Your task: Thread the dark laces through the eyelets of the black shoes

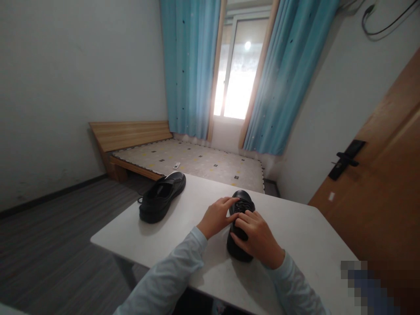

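We count two black shoes on the white table [295, 236], and two hands at work on one of them. The near shoe [242, 204] sits toward the table's front edge, toe pointing away, glossy black with laces across its top. Our left hand [216, 216] rests its fingertips on the laces, fingers bent but not clamped; our right hand [257, 238] wraps over the heel end, gripping it. The other shoe [162, 197] lies apart at the far left corner.
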`<state>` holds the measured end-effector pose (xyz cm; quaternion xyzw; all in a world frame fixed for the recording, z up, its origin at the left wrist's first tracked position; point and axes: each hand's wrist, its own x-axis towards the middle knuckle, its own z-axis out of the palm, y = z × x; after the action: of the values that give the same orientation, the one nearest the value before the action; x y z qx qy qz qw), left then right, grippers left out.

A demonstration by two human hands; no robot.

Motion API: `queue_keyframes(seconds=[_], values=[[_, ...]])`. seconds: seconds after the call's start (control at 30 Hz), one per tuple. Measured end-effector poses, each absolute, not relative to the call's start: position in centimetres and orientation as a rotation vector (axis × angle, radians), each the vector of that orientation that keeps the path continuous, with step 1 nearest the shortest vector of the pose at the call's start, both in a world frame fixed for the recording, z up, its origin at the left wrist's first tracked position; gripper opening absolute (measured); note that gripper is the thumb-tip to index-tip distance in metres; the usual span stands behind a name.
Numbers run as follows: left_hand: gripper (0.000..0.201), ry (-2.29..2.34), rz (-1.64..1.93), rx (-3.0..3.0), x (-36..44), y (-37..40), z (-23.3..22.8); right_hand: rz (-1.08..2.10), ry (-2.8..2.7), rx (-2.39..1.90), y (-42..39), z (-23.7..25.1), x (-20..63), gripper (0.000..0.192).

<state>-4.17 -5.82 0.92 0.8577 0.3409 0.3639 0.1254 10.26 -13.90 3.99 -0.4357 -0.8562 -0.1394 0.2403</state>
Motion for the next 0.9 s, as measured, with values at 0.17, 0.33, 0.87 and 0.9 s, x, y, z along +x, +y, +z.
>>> queue_keyframes(seconds=[0.17, 0.33, 0.87, 0.9], values=[[0.040, 0.978, 1.048, 2.441, -4.0, -5.9, 0.8, -0.219, -2.162, -1.196, -13.3, 5.2, 12.6, 0.021], [0.045, 0.849, 1.074, 2.263, -3.7, -5.9, 0.5, -0.227, -1.921, -1.422, -12.5, 5.2, 14.7, 0.019], [0.034, 0.869, 1.110, 2.095, -3.4, -5.9, 0.2, -0.067, -1.999, -1.475, -11.6, 3.6, 14.4, 0.013], [0.033, 0.871, 1.111, 2.098, -3.4, -5.9, 0.2, -0.052, -1.985, -1.470, -11.6, 3.7, 14.5, 0.014]])
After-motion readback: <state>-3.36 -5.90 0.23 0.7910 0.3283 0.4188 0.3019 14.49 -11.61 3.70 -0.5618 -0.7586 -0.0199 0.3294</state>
